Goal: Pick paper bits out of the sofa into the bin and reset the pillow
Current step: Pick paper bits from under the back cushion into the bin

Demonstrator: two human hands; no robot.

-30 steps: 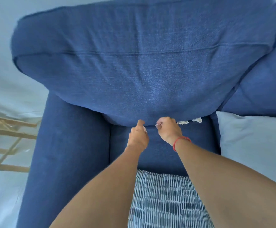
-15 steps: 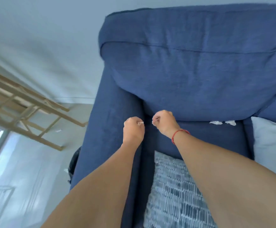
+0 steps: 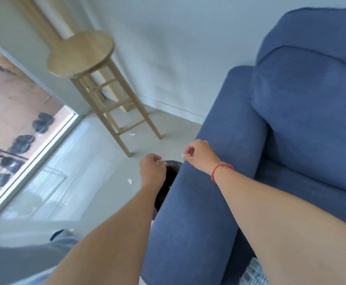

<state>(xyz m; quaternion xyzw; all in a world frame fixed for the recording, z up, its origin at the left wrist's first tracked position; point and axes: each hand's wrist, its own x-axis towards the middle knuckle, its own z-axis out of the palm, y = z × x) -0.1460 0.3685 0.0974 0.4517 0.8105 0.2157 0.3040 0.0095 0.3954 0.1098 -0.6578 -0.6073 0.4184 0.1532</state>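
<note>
My left hand (image 3: 152, 169) hangs over the black bin (image 3: 168, 182) beside the sofa, its fingers pinched on a small white paper bit (image 3: 160, 161). My right hand (image 3: 200, 154), with a red thread at the wrist, is over the blue sofa's armrest (image 3: 219, 157) and pinches another paper bit (image 3: 183, 155). The bin is mostly hidden behind my left arm and the armrest. A corner of the patterned pillow (image 3: 254, 272) shows at the bottom edge, on the seat.
A wooden stool (image 3: 89, 64) stands on the floor to the left of the sofa. Loose paper bits (image 3: 129, 181) lie on the floor near the bin and under the stool. A glass door runs along the left. My grey-clad knee fills the lower left.
My view has swung left from the sofa's back cushion to the floor beside it. Both hands have moved left, from the seat crevice over the armrest toward the bin, still pinching paper.
</note>
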